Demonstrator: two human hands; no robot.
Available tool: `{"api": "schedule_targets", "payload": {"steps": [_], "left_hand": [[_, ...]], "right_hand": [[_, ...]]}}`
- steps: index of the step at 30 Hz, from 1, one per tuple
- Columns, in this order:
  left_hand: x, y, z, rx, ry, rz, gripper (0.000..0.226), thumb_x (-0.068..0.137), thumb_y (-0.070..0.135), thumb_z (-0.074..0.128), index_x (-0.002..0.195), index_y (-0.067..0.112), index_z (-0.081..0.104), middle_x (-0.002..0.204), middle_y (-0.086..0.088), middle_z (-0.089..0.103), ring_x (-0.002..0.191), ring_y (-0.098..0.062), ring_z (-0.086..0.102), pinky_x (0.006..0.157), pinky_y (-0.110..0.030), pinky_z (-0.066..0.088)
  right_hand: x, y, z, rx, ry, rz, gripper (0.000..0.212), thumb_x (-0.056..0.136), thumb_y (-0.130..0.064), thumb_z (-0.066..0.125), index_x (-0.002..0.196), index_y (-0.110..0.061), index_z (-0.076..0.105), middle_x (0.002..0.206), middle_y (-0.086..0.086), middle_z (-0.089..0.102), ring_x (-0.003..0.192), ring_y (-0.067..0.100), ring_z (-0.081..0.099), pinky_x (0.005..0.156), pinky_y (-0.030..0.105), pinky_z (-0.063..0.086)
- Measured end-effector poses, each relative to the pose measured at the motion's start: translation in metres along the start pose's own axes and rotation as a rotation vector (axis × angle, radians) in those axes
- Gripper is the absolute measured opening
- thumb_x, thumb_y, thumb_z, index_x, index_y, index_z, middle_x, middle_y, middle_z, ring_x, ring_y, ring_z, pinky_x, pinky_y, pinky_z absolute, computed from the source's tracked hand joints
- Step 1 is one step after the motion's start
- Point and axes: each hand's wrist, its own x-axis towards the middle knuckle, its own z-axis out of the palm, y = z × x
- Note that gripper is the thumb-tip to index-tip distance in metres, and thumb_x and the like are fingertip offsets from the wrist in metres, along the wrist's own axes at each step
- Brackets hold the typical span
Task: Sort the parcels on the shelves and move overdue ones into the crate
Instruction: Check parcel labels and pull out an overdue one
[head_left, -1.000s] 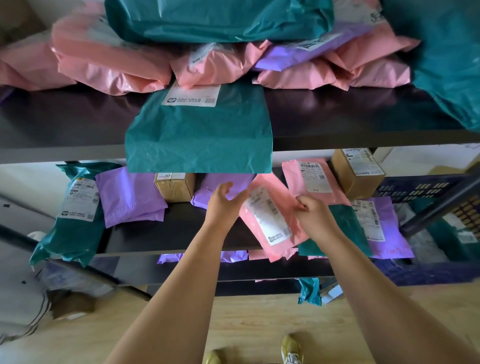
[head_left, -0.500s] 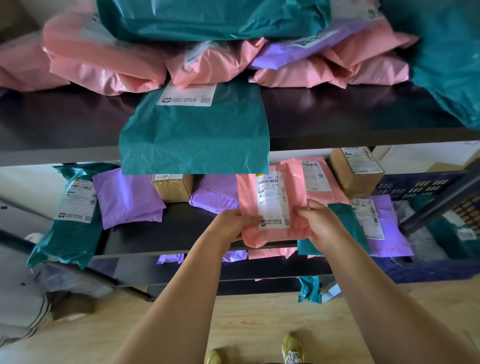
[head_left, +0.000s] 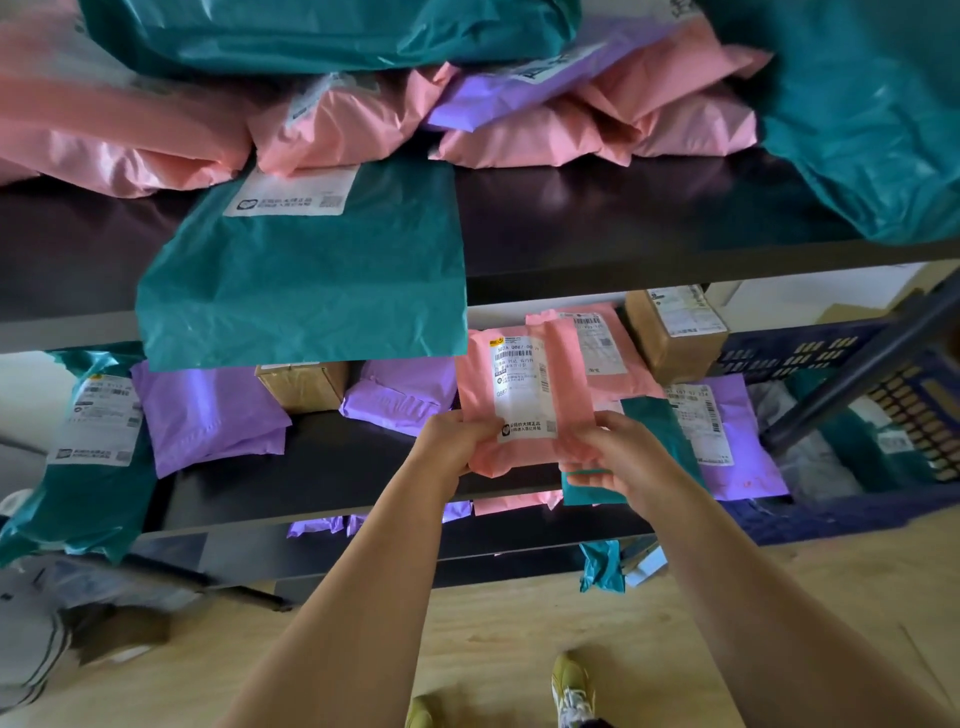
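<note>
I hold a pink parcel (head_left: 478, 384) upright in front of the middle shelf (head_left: 322, 467), its white label facing me. My left hand (head_left: 452, 441) grips its lower left corner and my right hand (head_left: 608, 452) grips its lower right corner. Behind it lie another pink parcel (head_left: 597, 338), a teal parcel (head_left: 660, 431) and a purple parcel (head_left: 737, 447). A dark blue crate (head_left: 831, 504) stands on the floor at the right, with parcels inside.
The top shelf (head_left: 623, 228) carries pink, purple and teal bags; one teal bag (head_left: 311, 280) hangs over its front edge. On the middle shelf lie a purple bag (head_left: 208, 410), two cardboard boxes (head_left: 675, 332) and a teal bag (head_left: 78, 467) at the left. Wooden floor below.
The pink parcel was lifted off the middle shelf and turned upright with its label towards me. Both hands now grip its lower corners.
</note>
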Motion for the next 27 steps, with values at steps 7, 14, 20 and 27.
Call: {"api": "schedule_targets", "payload": {"steps": [7, 14, 20, 27], "left_hand": [[0.016, 0.020, 0.048, 0.045, 0.075, 0.029, 0.026, 0.089, 0.013, 0.070, 0.113, 0.003, 0.064, 0.096, -0.010, 0.072, 0.073, -0.019, 0.068, 0.056, -0.028, 0.058], [0.036, 0.041, 0.087, 0.132, -0.005, 0.069, 0.022, 0.091, 0.005, 0.062, 0.113, 0.008, 0.064, 0.107, -0.008, 0.070, 0.089, -0.020, 0.070, 0.077, -0.035, 0.062], [0.052, 0.048, 0.105, 0.052, 0.092, 0.076, 0.009, 0.093, 0.015, 0.062, 0.101, 0.013, 0.065, 0.101, -0.008, 0.072, 0.090, -0.023, 0.071, 0.081, -0.037, 0.061], [0.046, 0.050, 0.106, 0.017, 0.027, 0.044, 0.010, 0.094, 0.018, 0.058, 0.096, 0.012, 0.066, 0.103, -0.008, 0.064, 0.099, -0.027, 0.063, 0.091, -0.038, 0.056]], "right_hand": [[0.018, -0.009, -0.031, 0.034, 0.113, -0.073, 0.042, 0.085, 0.003, 0.068, 0.124, -0.003, 0.056, 0.100, 0.012, 0.070, 0.078, 0.027, 0.072, 0.076, 0.037, 0.061], [0.050, -0.026, -0.058, -0.023, 0.228, -0.113, 0.036, 0.081, -0.005, 0.076, 0.113, -0.005, 0.061, 0.096, 0.013, 0.071, 0.079, 0.028, 0.073, 0.080, 0.042, 0.061], [0.073, -0.036, -0.068, 0.270, 0.175, -0.032, 0.017, 0.086, 0.012, 0.061, 0.093, -0.003, 0.057, 0.097, 0.014, 0.066, 0.087, 0.028, 0.070, 0.089, 0.041, 0.058], [0.089, -0.031, -0.076, 0.399, 0.133, -0.023, 0.010, 0.091, 0.007, 0.053, 0.091, -0.004, 0.056, 0.104, 0.013, 0.061, 0.088, 0.018, 0.066, 0.076, 0.026, 0.058]]}}
